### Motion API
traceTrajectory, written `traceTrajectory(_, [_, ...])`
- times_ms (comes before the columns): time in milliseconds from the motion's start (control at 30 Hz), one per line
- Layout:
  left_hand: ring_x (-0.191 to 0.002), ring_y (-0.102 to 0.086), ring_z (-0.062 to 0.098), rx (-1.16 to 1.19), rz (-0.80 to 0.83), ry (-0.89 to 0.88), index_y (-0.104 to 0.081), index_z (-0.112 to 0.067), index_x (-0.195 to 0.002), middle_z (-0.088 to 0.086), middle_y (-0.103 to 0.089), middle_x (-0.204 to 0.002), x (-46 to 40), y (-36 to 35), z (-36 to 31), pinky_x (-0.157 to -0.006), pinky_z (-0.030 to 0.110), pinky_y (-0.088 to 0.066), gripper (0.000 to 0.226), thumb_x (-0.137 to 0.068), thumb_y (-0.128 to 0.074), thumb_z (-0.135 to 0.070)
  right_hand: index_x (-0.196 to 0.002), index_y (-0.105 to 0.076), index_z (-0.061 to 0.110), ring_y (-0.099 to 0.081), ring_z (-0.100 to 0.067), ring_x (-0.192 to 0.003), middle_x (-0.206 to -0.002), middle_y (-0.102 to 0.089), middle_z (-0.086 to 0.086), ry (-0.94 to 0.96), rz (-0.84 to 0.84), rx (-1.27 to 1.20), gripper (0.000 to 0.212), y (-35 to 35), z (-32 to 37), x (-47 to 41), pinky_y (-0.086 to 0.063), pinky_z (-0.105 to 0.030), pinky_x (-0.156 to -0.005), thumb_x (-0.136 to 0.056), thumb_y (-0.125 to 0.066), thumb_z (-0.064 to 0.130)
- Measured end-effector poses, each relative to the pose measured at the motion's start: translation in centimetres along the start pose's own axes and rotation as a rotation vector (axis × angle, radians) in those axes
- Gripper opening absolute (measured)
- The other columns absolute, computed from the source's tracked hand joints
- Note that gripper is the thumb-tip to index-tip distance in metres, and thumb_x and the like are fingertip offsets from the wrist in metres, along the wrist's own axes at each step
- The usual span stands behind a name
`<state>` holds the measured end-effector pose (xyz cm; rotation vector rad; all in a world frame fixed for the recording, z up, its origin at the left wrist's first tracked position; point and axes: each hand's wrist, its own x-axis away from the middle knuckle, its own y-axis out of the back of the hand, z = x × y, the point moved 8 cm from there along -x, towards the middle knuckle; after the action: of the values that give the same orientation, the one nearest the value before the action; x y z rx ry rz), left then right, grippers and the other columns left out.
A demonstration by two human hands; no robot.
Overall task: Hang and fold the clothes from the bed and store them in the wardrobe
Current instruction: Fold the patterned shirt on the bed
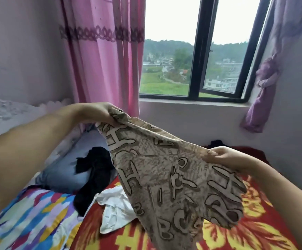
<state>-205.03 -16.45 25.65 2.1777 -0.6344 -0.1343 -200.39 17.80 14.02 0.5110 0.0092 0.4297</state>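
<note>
A beige garment (164, 170) printed with large brown letters hangs spread between my two hands above the bed. My left hand (99, 112) grips its upper left corner, raised near the pink curtain. My right hand (225, 156) pinches its right edge, lower and closer to me. Below the garment, on the bed, lie a black garment (94, 172), a white garment (114, 208), blue jeans (63, 170) and a multicoloured patterned garment (33, 219).
The bed carries a red blanket (254, 231) with yellow flowers. A pink curtain (103, 60) hangs at the left of the window (197, 51), a knotted purple curtain (265, 83) at the right. A grey pillow (0, 112) lies far left.
</note>
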Motion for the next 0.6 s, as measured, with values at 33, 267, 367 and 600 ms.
traceTrajectory(33, [-0.095, -0.07, 0.024, 0.028, -0.003, -0.01, -0.071, -0.017, -0.102, 0.008, -0.073, -0.101, -0.3, -0.2, 0.3, -0.084, 0.033, -0.054, 0.026, -0.082, -0.069, -0.001, -0.078, -0.071, 0.017, -0.057, -0.008, -0.067, -0.073, -0.062, 0.005, 0.015, 0.028, -0.05, 0.016, 0.4, -0.1, 0.4, -0.047, -0.021, -0.064, -0.082, -0.068, 0.032])
traceTrajectory(267, [-0.083, -0.069, 0.021, 0.026, -0.114, 0.07, -0.068, -0.016, -0.093, 0.005, -0.073, -0.088, -4.7, -3.1, 2.7, -0.079, 0.033, -0.056, 0.026, -0.082, -0.066, 0.007, -0.096, -0.063, 0.005, -0.061, -0.013, -0.079, -0.084, -0.065, -0.002, -0.387, 0.136, 0.424, 0.016, 2.6, -8.5, -0.3, -0.054, -0.031, -0.076, -0.082, -0.068, 0.011])
traceTrajectory(367, [-0.074, -0.058, 0.015, -0.116, -0.269, 0.033, -0.061, -0.018, -0.084, 0.0, -0.063, -0.08, -8.4, -5.1, 1.1, -0.064, 0.018, -0.046, 0.026, -0.082, -0.06, 0.008, -0.075, -0.066, 0.013, -0.062, -0.017, -0.07, -0.072, -0.065, 0.001, -0.525, -0.251, 0.828, 0.01, 6.9, -10.4, -0.8, -0.043, -0.021, -0.055, -0.083, -0.06, 0.018])
traceTrajectory(600, [-0.086, -0.053, 0.026, -0.358, -0.742, -0.166, -0.057, -0.008, -0.098, 0.008, -0.058, -0.093, -10.8, -3.4, -5.4, -0.075, 0.031, -0.041, 0.009, -0.09, -0.056, -0.012, -0.108, -0.064, 0.027, -0.061, -0.032, -0.103, -0.111, -0.062, -0.008, -0.45, -0.711, 1.034, 0.025, 15.0, -8.2, 1.6, -0.045, -0.035, -0.078, -0.093, -0.044, 0.032])
